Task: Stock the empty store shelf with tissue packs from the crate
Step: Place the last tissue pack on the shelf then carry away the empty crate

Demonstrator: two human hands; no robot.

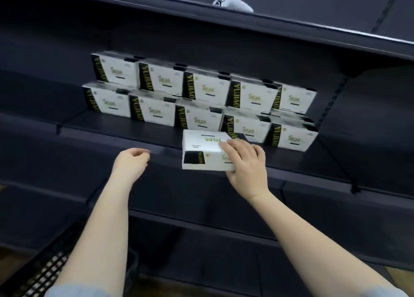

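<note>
My right hand (245, 162) grips a white tissue pack (202, 153) with a black and gold band, held at the front edge of the dark shelf (112, 128). Behind it, several matching white packs (201, 99) stand in two stacked rows along the back of that shelf. My left hand (132, 160) hovers by the shelf's front edge to the left of the pack, fingers curled in and holding nothing. A corner of the black mesh crate (44, 265) shows at the bottom left.
A higher shelf (291, 25) overhangs the rows, with a white object (233, 4) lying on it. Lower dark shelves (201, 220) run below. The left part of the stocked shelf is bare. A shelf bracket (345, 173) slants down on the right.
</note>
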